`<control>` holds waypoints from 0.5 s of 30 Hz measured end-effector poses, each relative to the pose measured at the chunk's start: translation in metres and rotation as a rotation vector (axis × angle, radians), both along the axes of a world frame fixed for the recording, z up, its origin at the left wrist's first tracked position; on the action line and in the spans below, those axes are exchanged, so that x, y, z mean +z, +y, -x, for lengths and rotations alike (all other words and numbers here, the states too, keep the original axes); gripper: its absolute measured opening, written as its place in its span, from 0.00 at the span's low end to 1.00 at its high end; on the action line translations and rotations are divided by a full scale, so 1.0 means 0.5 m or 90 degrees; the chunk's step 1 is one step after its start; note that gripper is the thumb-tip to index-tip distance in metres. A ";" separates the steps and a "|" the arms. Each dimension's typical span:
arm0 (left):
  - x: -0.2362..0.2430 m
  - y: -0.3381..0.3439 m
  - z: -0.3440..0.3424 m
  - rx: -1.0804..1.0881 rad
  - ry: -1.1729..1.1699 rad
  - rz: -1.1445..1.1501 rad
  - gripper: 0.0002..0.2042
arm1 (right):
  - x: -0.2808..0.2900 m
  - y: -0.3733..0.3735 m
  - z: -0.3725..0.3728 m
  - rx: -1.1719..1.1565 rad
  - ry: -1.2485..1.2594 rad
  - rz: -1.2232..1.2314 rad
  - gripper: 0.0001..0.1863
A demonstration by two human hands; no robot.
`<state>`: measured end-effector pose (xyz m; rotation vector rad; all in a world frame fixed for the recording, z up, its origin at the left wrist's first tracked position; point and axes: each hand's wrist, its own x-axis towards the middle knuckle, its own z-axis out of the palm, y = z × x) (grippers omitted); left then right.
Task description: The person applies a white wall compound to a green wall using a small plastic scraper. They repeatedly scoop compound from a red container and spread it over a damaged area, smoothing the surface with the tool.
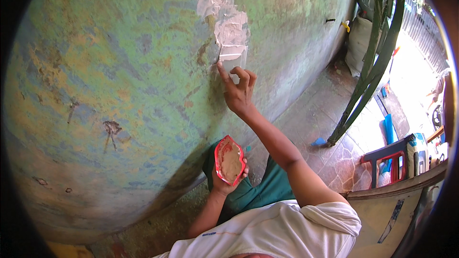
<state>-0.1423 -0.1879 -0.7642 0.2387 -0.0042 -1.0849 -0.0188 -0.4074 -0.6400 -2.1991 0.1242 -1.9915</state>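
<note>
My right hand (239, 88) reaches up to the wall (158, 67), fingers bent around a flat scraper (232, 65) that looks translucent. The scraper's edge lies against a patch of pale pinkish-white putty (230, 31), which runs upward in rough, thick strokes. A line of putty sits along that edge. Lower down, in front of my legs, my left hand (227, 185) grips a red open container (216, 161) from beneath. Brownish-beige putty (231, 162) fills much of it, with smears on the inner sides.
The wall's green paint is worn, with nails or hooks (113, 134) sticking out. To the right stand long dark green poles (368, 74), filled sacks (359, 43) and a dark and red frame, perhaps a stool (392, 160). A pale board with a wooden edge (397, 181) is close by my right side.
</note>
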 end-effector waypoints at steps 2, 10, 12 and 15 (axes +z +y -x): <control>0.004 -0.002 0.001 0.000 0.009 0.000 0.34 | -0.012 0.007 0.013 -0.007 0.026 0.005 0.41; 0.007 -0.002 0.000 0.011 0.017 0.001 0.32 | 0.071 -0.003 0.074 0.042 -0.145 -0.051 0.35; 0.004 0.002 0.001 0.011 0.019 -0.018 0.32 | 0.115 -0.030 0.060 0.010 -0.111 -0.025 0.36; 0.000 0.003 -0.002 0.001 0.020 0.002 0.32 | 0.139 -0.040 0.055 -0.031 0.005 -0.039 0.36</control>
